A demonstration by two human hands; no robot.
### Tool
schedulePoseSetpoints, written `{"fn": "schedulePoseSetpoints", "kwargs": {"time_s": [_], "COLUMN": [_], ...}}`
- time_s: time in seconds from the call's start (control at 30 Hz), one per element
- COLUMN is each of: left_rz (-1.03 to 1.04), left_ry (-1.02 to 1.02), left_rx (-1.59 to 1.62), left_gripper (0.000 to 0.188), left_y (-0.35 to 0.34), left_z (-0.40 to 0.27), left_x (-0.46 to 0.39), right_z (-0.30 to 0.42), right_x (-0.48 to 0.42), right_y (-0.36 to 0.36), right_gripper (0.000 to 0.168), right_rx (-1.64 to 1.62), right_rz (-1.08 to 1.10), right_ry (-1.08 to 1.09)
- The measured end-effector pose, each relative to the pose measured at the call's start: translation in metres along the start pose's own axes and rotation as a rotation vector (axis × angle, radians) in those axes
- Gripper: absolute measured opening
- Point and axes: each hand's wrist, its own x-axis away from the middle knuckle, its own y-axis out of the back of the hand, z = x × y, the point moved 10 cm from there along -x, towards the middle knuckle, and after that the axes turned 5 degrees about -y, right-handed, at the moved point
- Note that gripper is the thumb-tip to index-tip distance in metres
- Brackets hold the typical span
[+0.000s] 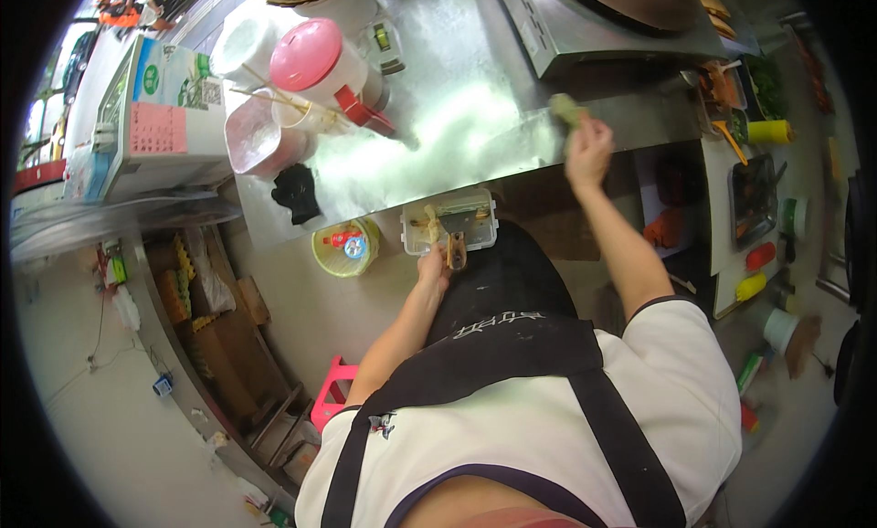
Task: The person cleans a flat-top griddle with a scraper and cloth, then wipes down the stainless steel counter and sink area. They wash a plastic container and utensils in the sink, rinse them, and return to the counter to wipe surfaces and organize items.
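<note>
My right hand (590, 148) is over the near edge of the steel counter (466, 69), its fingers closed on a greenish cloth (565, 109). Below the counter's edge, my left hand (433, 264) is at the near side of a clear plastic box (485, 237). A pale, limp strip (433, 223) rises from its fingers over the box; whether it is cloth or something else I cannot tell. A wooden-handled scraper (457, 250) with a metal blade lies across the box, its handle beside my left hand.
A pink-lidded tub (308, 55), a cup of wooden sticks (294, 113) and a black cloth (297, 194) stand or lie at the counter's left. A lined waste bin (346, 254) and a pink stool (334, 391) are on the floor. A metal appliance (610, 48) occupies the back right.
</note>
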Motion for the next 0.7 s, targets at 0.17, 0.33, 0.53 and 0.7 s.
{"fn": "schedulePoseSetpoints", "kwargs": {"time_s": [0.17,0.33,0.53,0.7], "left_rz": [-0.025,-0.082,-0.115,-0.134], "left_ry": [-0.019,-0.044,-0.094,-0.121], "left_rx": [-0.005,0.073,0.067,-0.017], "left_gripper": [0.016,0.016,0.020,0.018], "left_y": [0.017,0.030,0.044,0.054], "left_z": [-0.005,-0.020,-0.029,-0.037], "left_x": [-0.003,0.011,0.018,0.026], "right_z": [-0.044,0.137,0.228,0.219], "right_x": [-0.006,0.110,0.170,0.032], "right_y": [-0.029,-0.104,-0.127,-0.150], "right_gripper": [0.037,0.041,0.034,0.031], "right_rx": [0.484,0.111,-0.390,-0.353], "right_rz": [0.049,0.248,0.532,0.236], "right_ry": [-0.368,0.186,0.425,0.285]}}
